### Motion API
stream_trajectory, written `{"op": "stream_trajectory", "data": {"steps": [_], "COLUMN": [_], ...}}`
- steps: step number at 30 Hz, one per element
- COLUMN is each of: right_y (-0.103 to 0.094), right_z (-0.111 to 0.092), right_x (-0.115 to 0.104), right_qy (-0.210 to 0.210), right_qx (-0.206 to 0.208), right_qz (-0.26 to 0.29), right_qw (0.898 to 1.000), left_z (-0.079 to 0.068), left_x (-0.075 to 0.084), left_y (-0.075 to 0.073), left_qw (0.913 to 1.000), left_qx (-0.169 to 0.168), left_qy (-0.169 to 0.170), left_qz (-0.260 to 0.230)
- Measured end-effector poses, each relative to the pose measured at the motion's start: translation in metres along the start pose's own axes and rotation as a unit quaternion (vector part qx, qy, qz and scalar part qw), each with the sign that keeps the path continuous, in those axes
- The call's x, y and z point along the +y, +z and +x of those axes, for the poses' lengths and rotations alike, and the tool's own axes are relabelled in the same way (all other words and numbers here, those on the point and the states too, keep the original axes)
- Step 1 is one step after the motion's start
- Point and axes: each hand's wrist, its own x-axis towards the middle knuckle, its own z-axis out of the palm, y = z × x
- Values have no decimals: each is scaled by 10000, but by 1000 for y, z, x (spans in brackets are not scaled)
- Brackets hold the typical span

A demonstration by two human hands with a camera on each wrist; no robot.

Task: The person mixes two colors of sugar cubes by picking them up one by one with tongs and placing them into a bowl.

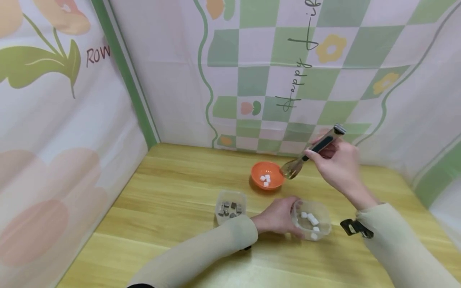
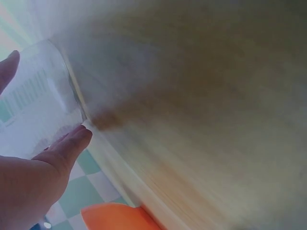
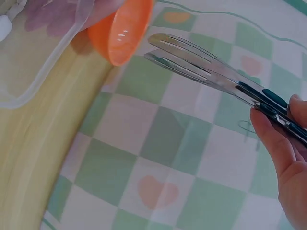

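Note:
In the head view my right hand (image 1: pixel 340 164) holds a pair of metal serving tongs (image 1: pixel 292 168) with black grips, above the table. Their slotted ends point down and left, beside the right rim of an orange bowl (image 1: pixel 275 175); several white cubes lie in that bowl. The right wrist view shows the tongs (image 3: pixel 192 62) slightly spread, with nothing between their tips. My left hand (image 1: pixel 275 217) grips the left side of a clear plastic container (image 1: pixel 327 227), thumb and fingers around its wall. Several white pieces (image 1: pixel 312 219) sit inside it.
Left of the left hand stands another clear container (image 1: pixel 231 195) with several dark grey cubes, partly hidden by the sleeve. Everything rests on a wooden table (image 1: pixel 173 184). A checked curtain (image 1: pixel 252 80) rises behind its far edge, and a flowered one (image 1: pixel 54 160) hangs along the left.

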Motion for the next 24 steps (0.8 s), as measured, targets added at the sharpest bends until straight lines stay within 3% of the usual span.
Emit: {"op": "stream_trajectory", "data": {"steps": [7,12,18,24], "right_y": [-21,-34,-50,-60], "right_z": [-25,-42,-57,-72], "right_x": [-6,-7,-8,-6], "right_qy": [57,20,52,107], "right_qx": [3,241,321,116], "right_qz": [-95,-288,-154,-395], "right_qw": [9999,9993,9994,9991], "left_z": [1,0,-1,0], "left_x": [2,3,6,9], "left_y": [0,-1,-1,2], "left_qw": [9999,9998,9993,9997], "left_qx": [-90,-127,-121,-100], "left_qy": [-132,-166,-267,-187], "left_qz": [-34,36,-235,-124]}}
